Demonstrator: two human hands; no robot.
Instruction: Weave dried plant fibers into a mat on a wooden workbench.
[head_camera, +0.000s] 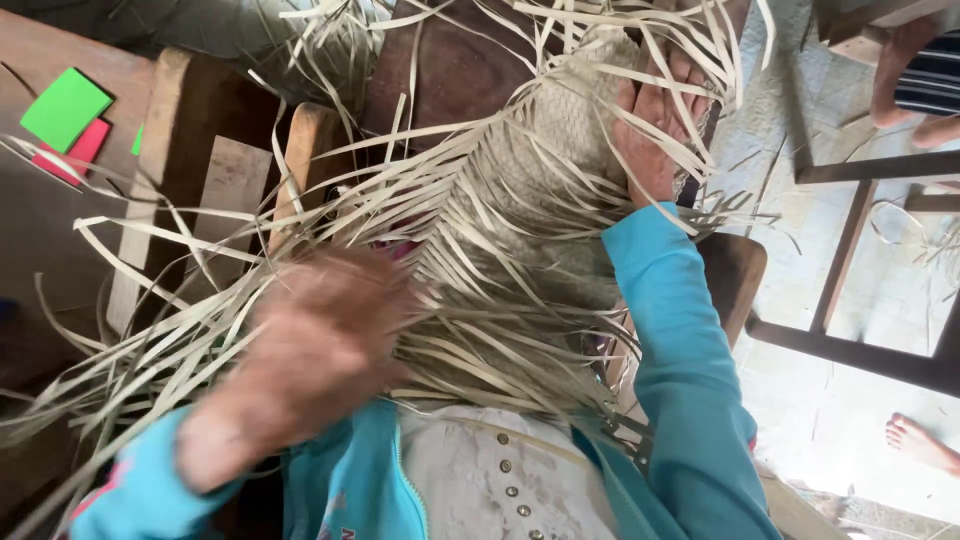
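With the right hand (655, 130) spread flat on the woven mat (560, 150) and the blurred left hand (310, 350), finger state unreadable, beside it, loose strips (200, 330) could tangle or snap.

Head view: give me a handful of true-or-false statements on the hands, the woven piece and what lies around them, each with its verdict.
1. The right hand lies flat on the woven mat. True.
2. The left hand is sharp and still. False: it is blurred, among the loose strips.
3. Both sleeves are red. False: the sleeve is turquoise.
4. A green card lies on a pink one at the upper left. True.
5. Another person's bare foot shows at the lower right. True.
6. The mat is finished, with trimmed edges. False: long strips stick out all round.
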